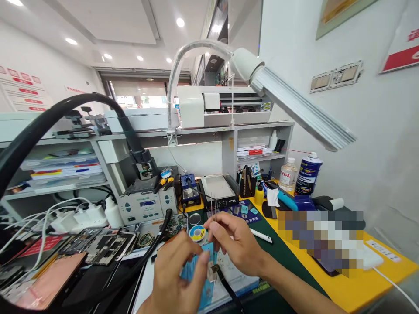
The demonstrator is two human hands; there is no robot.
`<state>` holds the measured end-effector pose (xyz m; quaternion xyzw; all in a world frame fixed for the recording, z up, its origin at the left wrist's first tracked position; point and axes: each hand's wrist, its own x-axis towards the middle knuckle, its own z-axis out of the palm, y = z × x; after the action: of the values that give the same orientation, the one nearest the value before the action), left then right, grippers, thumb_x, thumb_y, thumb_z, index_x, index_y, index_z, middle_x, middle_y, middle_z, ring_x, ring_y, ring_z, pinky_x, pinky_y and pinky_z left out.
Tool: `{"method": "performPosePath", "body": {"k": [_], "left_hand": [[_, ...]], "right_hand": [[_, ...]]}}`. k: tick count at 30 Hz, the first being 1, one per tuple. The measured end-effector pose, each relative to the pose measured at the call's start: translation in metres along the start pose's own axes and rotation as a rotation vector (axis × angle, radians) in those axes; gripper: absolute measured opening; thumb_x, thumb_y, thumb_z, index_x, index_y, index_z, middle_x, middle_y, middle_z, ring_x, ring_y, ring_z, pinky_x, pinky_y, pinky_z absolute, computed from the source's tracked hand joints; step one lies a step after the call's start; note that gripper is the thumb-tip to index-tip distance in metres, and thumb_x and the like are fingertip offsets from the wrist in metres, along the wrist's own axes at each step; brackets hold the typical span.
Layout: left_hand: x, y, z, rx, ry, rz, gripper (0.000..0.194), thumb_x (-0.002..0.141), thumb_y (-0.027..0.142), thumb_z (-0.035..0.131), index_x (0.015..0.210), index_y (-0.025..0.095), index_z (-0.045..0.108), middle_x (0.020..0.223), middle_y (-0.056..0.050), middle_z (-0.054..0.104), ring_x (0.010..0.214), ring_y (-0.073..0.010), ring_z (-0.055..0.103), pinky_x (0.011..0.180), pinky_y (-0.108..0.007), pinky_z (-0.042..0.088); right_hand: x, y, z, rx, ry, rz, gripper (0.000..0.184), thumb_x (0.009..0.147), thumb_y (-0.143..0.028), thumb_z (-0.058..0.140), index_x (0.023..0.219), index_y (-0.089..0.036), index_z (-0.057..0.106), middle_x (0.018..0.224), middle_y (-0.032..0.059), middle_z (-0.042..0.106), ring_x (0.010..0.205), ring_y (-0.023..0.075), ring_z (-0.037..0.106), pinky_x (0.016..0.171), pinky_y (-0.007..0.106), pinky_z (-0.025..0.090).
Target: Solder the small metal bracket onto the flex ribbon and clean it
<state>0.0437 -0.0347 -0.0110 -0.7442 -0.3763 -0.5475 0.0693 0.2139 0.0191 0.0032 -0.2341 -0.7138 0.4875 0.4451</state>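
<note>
My right hand (234,242) is closed around a pair of metal tweezers (214,209), whose two tips point upward and stand apart. Close by on the left, my left hand (178,270) hovers with bent fingers, its thumb a little apart from the forefinger; I see nothing held there. Below both hands lies a blue work pad (206,301), partly covered by them. On it rests a small clear and gold-coloured part, joined to a black flat strip (229,288) that runs toward me. A solder wire spool (197,233) sits just beyond my fingers.
Phone parts and boards (104,244) crowd the left, beside a hot-air station (147,205) and a black hose. A soldering iron stand (190,189) and heating plate (218,189) stand behind. Bottles and a spray can (307,174) are at right. A lamp (301,104) hangs overhead.
</note>
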Motion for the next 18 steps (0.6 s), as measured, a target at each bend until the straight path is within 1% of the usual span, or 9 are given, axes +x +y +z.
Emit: {"method": "performPosePath", "body": {"k": [1, 2, 3, 4, 5, 7, 9, 11, 18], "left_hand": [[0.0020, 0.0013, -0.0021, -0.086, 0.003, -0.154, 0.016, 0.091, 0.016, 0.057, 0.077, 0.022, 0.062, 0.063, 0.000, 0.053, 0.055, -0.0141, 0.050, 0.051, -0.027, 0.039], [0.0040, 0.0024, -0.0039, -0.199, 0.014, -0.295, 0.011, 0.092, 0.022, 0.058, 0.086, 0.022, 0.067, 0.069, -0.001, 0.057, 0.057, -0.0140, 0.052, 0.051, -0.026, 0.041], [0.0057, 0.0032, -0.0052, -0.338, 0.034, -0.396, 0.013, 0.092, 0.028, 0.060, 0.098, 0.021, 0.070, 0.075, -0.002, 0.060, 0.058, -0.0137, 0.053, 0.050, -0.025, 0.042], [0.0070, 0.0037, -0.0059, -0.473, 0.028, -0.482, 0.018, 0.091, 0.033, 0.062, 0.103, 0.021, 0.071, 0.076, -0.001, 0.060, 0.055, -0.0121, 0.051, 0.048, -0.024, 0.041], [0.0078, 0.0042, -0.0061, -0.597, 0.017, -0.556, 0.021, 0.091, 0.036, 0.064, 0.104, 0.021, 0.071, 0.073, 0.000, 0.059, 0.051, -0.0102, 0.047, 0.045, -0.023, 0.039], [0.0080, 0.0050, -0.0056, -0.761, 0.025, -0.678, 0.023, 0.089, 0.039, 0.068, 0.101, 0.020, 0.072, 0.067, 0.002, 0.055, 0.049, -0.0084, 0.044, 0.041, -0.020, 0.035], [0.0072, 0.0059, -0.0051, -0.826, 0.033, -0.749, 0.024, 0.087, 0.040, 0.070, 0.098, 0.019, 0.072, 0.061, 0.003, 0.051, 0.048, -0.0079, 0.042, 0.039, -0.018, 0.033], [0.0060, 0.0068, -0.0054, -0.842, 0.033, -0.785, 0.024, 0.088, 0.040, 0.071, 0.097, 0.018, 0.072, 0.058, 0.004, 0.050, 0.046, -0.0073, 0.041, 0.039, -0.018, 0.033], [0.0048, 0.0076, -0.0067, -0.880, 0.038, -0.804, 0.020, 0.087, 0.038, 0.072, 0.094, 0.019, 0.071, 0.056, 0.004, 0.052, 0.044, -0.0064, 0.041, 0.039, -0.017, 0.034]], "right_hand": [[-0.0035, -0.0012, 0.0006, -0.069, -0.015, -0.027, 0.031, 0.101, -0.045, 0.048, 0.093, -0.019, 0.063, 0.077, 0.0012, 0.060, 0.061, 0.0123, 0.055, 0.057, 0.026, 0.046], [-0.0065, -0.0023, 0.0012, -0.124, -0.041, -0.048, 0.031, 0.102, -0.044, 0.047, 0.088, -0.020, 0.061, 0.075, 0.0007, 0.058, 0.062, 0.0130, 0.054, 0.060, 0.027, 0.046], [-0.0090, -0.0032, 0.0018, -0.166, -0.066, -0.068, 0.033, 0.102, -0.043, 0.045, 0.083, -0.021, 0.059, 0.072, 0.0002, 0.056, 0.062, 0.0136, 0.053, 0.061, 0.027, 0.045], [-0.0109, -0.0038, 0.0025, -0.201, -0.090, -0.085, 0.034, 0.102, -0.042, 0.045, 0.079, -0.022, 0.056, 0.069, -0.0003, 0.054, 0.061, 0.0139, 0.052, 0.060, 0.028, 0.044], [-0.0122, -0.0041, 0.0033, -0.227, -0.107, -0.097, 0.033, 0.102, -0.042, 0.046, 0.077, -0.022, 0.055, 0.067, -0.0007, 0.052, 0.060, 0.0141, 0.050, 0.059, 0.028, 0.042], [-0.0133, -0.0040, 0.0050, -0.258, -0.131, -0.111, 0.030, 0.101, -0.041, 0.049, 0.078, -0.023, 0.055, 0.066, -0.0010, 0.050, 0.059, 0.0144, 0.047, 0.057, 0.028, 0.040], [-0.0133, -0.0035, 0.0068, -0.269, -0.139, -0.119, 0.026, 0.100, -0.039, 0.051, 0.081, -0.022, 0.057, 0.067, -0.0011, 0.051, 0.058, 0.0140, 0.046, 0.056, 0.028, 0.039], [-0.0128, -0.0031, 0.0079, -0.275, -0.141, -0.129, 0.024, 0.100, -0.036, 0.051, 0.082, -0.020, 0.057, 0.067, -0.0016, 0.050, 0.058, 0.0129, 0.045, 0.056, 0.027, 0.038], [-0.0128, -0.0049, 0.0095, -0.292, -0.135, -0.145, 0.023, 0.098, -0.031, 0.053, 0.079, -0.018, 0.057, 0.065, -0.0026, 0.051, 0.057, 0.0109, 0.044, 0.056, 0.025, 0.037]]}}
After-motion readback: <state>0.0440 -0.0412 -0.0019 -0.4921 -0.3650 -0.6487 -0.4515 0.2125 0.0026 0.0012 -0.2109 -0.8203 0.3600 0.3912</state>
